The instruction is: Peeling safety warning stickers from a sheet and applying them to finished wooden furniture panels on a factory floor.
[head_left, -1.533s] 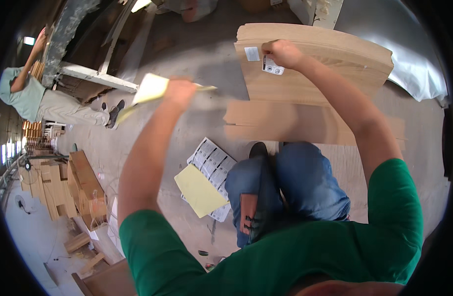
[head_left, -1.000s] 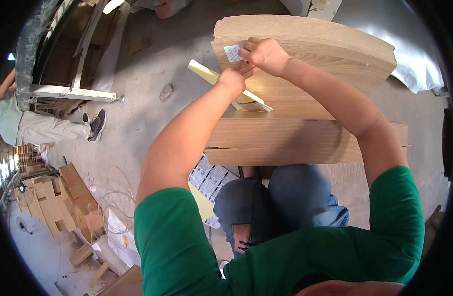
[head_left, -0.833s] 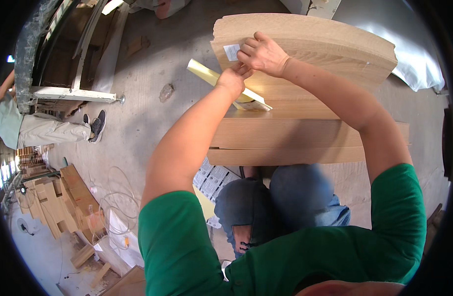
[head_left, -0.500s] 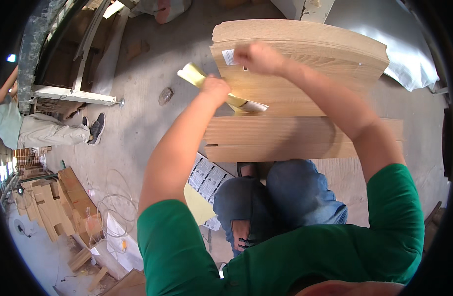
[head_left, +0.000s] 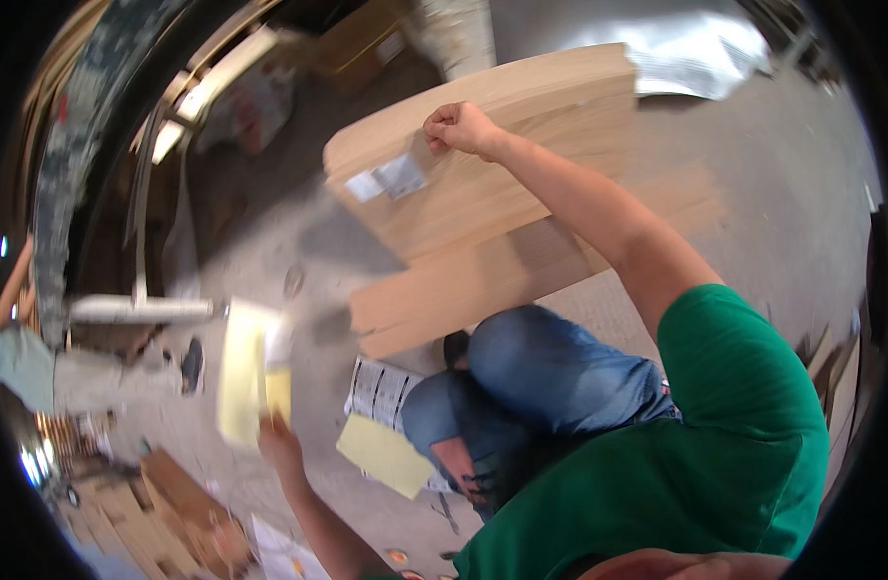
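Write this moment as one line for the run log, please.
left hand: holding yellow sheet | right hand: curled, over wooden panel | two labels: on panel

Cannot read any wording; can make out two pale labels (head_left: 402, 178) side by side on the wood-grain panel (head_left: 473, 198), dark print (head_left: 368, 381) on the white label sheet (head_left: 384, 393), and probably a white label (head_left: 391, 45) on the cardboard box (head_left: 355, 46).
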A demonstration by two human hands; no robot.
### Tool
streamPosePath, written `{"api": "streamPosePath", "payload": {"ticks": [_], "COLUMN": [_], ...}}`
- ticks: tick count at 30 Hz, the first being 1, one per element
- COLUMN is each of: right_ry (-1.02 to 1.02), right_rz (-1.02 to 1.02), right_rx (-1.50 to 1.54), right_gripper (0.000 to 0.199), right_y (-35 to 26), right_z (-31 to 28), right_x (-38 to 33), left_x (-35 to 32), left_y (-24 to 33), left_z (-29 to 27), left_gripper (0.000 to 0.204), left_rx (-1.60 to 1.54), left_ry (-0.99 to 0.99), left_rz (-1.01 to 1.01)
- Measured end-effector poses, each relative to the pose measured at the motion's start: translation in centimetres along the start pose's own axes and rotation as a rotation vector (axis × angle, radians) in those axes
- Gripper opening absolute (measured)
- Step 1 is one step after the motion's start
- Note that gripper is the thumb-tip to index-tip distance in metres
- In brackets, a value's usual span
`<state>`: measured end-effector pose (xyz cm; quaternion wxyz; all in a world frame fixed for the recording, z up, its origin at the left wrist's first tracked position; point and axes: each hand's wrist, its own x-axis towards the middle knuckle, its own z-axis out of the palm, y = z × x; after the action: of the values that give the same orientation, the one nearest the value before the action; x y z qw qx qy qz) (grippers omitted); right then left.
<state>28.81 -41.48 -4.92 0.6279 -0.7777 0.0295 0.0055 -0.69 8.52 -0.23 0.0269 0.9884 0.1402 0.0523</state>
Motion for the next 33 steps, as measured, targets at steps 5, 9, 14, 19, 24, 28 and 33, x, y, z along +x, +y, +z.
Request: {"api": "streamPosePath", "payload": {"ticks": [5,9,14,19,24,28,33], "right_ry": [0.586,1.056,0.942,0.715,0.767,0.604,0.190], "right_rz": [0.123,0.268,0.326,0.466,0.408,0.366,0.446], "right_rx": [0.056,-0.082,-0.193,0.244,-0.010,-0.313,-0.950], "right_gripper": [0.021,0.030,0.045,0.066,0.045,0.044,0.041], "right_y": [4.0,6.8,9.9,10.1,6.6,4.4,4.0], "right_z": [-16.4,-26.0,-29.8,-31.0,-29.4,-28.7,-27.8], "right_x": [-2.3,-3.7,-2.7,-1.3,-3.6,-7.6,-10.0], "left_x": [-12.8,-18.9,-17.1,-12.9,-10.6,-11.7,-12.8], "left_y": [-7.3,-9.7,-5.5,0.6,4.0,7.3,8.3], "left_z": [1.9,2.0,-1.5,-6.0,-10.7,-13.1,-15.9], "left_gripper": [0.036,0.030,0.040,0.047,0.043,0.041,0.035], "left_rx": [-0.311,-0.314,-0.274,-0.241,-0.285,-0.435,-0.410], "left_ry": [0.030,0.033,0.247,0.292,0.235,0.309,0.411], "left_rz": [-0.212,-0.456,-0.353,-0.170,-0.232,-0.262,-0.276]}}
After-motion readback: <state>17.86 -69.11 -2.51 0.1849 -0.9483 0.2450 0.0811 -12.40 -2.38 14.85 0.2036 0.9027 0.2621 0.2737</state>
